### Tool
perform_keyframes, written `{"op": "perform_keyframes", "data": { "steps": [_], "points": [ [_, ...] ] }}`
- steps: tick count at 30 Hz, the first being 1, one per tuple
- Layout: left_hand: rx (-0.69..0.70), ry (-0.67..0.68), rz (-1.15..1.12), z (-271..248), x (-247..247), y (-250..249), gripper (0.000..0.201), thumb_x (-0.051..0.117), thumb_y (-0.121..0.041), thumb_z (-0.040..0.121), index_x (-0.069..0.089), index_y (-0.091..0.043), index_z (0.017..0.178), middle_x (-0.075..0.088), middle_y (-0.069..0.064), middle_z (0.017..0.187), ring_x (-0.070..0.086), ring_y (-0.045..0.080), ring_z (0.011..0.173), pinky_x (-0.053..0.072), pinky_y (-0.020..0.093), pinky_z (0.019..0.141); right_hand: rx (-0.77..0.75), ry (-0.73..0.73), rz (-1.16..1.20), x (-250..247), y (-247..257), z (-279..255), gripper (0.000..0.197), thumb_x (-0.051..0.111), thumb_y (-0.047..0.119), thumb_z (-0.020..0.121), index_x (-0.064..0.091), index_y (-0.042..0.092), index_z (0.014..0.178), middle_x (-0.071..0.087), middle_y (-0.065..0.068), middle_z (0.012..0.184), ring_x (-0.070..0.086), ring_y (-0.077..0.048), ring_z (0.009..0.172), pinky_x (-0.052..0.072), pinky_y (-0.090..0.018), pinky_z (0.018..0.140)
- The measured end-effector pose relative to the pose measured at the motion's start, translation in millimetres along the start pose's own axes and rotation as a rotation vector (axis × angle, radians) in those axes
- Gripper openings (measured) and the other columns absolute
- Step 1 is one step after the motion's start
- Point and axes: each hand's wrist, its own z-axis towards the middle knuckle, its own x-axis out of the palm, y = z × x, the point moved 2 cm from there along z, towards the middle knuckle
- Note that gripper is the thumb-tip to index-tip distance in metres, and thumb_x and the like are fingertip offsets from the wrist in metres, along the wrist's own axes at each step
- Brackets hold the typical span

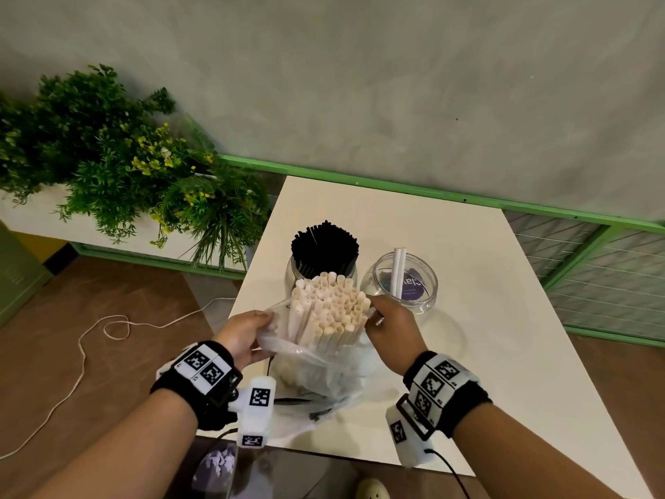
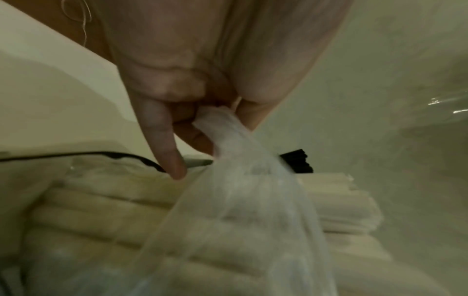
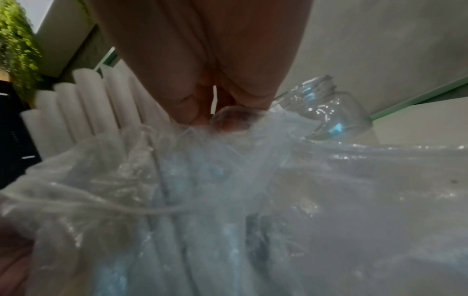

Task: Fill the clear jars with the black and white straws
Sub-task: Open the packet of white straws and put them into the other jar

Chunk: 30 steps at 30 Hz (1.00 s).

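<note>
Thin crinkled glossy plastic bag, matt paper-like white straws, clear shiny jar, smooth matt table.

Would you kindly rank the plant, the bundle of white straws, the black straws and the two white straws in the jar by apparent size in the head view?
1. Plant
2. Bundle of white straws, though it sits nearer the camera
3. Black straws
4. Two white straws in the right jar
</note>
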Motion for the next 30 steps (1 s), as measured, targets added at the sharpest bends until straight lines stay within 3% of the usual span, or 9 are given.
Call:
{"op": "perform_keyframes", "data": {
  "steps": [5, 9, 11, 13, 15, 18, 22, 26, 30],
  "points": [
    [0.003, -0.088, 0.024, 2.9, -11.9, -1.2, 0.013, 0.050, -0.017, 0.097, 0.055, -0.016, 0.085, 0.057, 0.005, 0.084, 0.054, 0.017, 0.075, 0.048, 0.033, 0.066, 0.002, -0.045, 0.006, -4.7, -13.9, -0.6, 0.027, 0.060, -0.006, 0.083, 0.071, 0.012, 0.099, 0.058, 0.007, 0.090, 0.054, 0.002, 0.076, 0.037, -0.005, 0.070],
    [0.433, -0.272, 0.429, -3.0, -21.7, -9.9, 0.026, 0.058, -0.004, 0.088, 0.056, -0.028, 0.081, 0.056, 0.003, 0.093, 0.053, 0.020, 0.080, 0.041, 0.030, 0.075, -0.062, -0.074, 0.009, -1.4, -13.7, -9.0, 0.024, 0.060, 0.013, 0.086, 0.064, 0.008, 0.110, 0.052, 0.004, 0.110, 0.053, -0.012, 0.099, 0.035, -0.014, 0.091],
    [0.618, -0.268, 0.557, -20.1, -18.8, -16.5, 0.028, 0.058, -0.005, 0.084, 0.057, -0.032, 0.090, 0.054, -0.001, 0.102, 0.053, 0.012, 0.085, 0.039, 0.029, 0.080, -0.056, -0.020, 0.070, -3.5, -11.0, -15.5, 0.044, 0.047, 0.037, 0.086, 0.060, 0.009, 0.118, 0.048, 0.006, 0.121, 0.047, -0.013, 0.116, 0.033, -0.025, 0.101],
    [0.653, -0.073, 0.630, -36.1, -10.3, -17.7, 0.036, 0.059, -0.026, 0.074, 0.054, -0.035, 0.108, 0.053, -0.007, 0.117, 0.051, 0.008, 0.102, 0.039, 0.030, 0.086, -0.038, 0.102, 0.088, -4.5, -8.4, -21.2, 0.063, 0.039, 0.052, 0.081, 0.051, 0.015, 0.132, 0.042, 0.009, 0.135, 0.038, -0.008, 0.127, 0.030, -0.032, 0.107],
    [0.602, 0.080, 0.868, -42.0, -1.0, -15.1, 0.078, 0.056, -0.053, 0.060, 0.041, -0.031, 0.133, 0.046, -0.007, 0.132, 0.043, 0.013, 0.120, 0.037, 0.035, 0.098, -0.039, 0.201, -0.035, -3.4, -7.2, -23.8, 0.080, 0.042, 0.065, 0.074, 0.036, 0.026, 0.144, 0.029, 0.012, 0.145, 0.027, -0.003, 0.132, 0.024, -0.036, 0.109],
    [0.542, 0.060, 1.199, -37.4, 11.0, -9.9, 0.108, 0.064, -0.071, 0.059, 0.022, -0.024, 0.146, 0.036, 0.000, 0.145, 0.035, 0.024, 0.132, 0.032, 0.039, 0.109, -0.010, 0.290, -0.321, 4.0, -7.8, -19.6, 0.103, 0.048, 0.078, 0.062, 0.022, 0.030, 0.148, 0.022, 0.008, 0.149, 0.024, -0.012, 0.134, 0.024, -0.041, 0.108],
    [0.510, 0.069, 1.220, -31.3, 27.3, 0.0, 0.092, 0.072, -0.058, 0.070, 0.029, -0.018, 0.141, 0.046, 0.004, 0.129, 0.041, 0.020, 0.122, 0.036, 0.028, 0.100, 0.017, 0.345, -0.376, 21.6, -6.8, -9.9, 0.092, 0.075, 0.054, 0.069, 0.031, 0.027, 0.145, 0.043, 0.001, 0.133, 0.041, -0.021, 0.123, 0.036, -0.039, 0.103],
    [0.588, 0.071, 0.983, -25.0, 24.9, 5.0, 0.085, 0.084, -0.038, 0.064, 0.041, -0.020, 0.134, 0.045, -0.010, 0.105, 0.044, 0.017, 0.118, 0.040, 0.029, 0.101, -0.021, 0.309, -0.216, 18.5, 4.6, -5.4, 0.072, 0.082, 0.030, 0.070, 0.047, 0.018, 0.131, 0.056, 0.000, 0.121, 0.054, -0.019, 0.110, 0.045, -0.029, 0.091],
    [0.515, 0.075, 0.816, -12.4, 5.7, 18.3, 0.091, 0.077, -0.071, 0.050, 0.051, -0.032, 0.127, 0.058, -0.010, 0.117, 0.056, 0.007, 0.110, 0.047, 0.035, 0.098, -0.131, 0.256, -0.358, 8.4, 12.8, -4.7, 0.054, 0.075, 0.037, 0.077, 0.054, 0.017, 0.123, 0.061, -0.001, 0.111, 0.056, -0.021, 0.102, 0.043, -0.031, 0.086]
  ]
}}
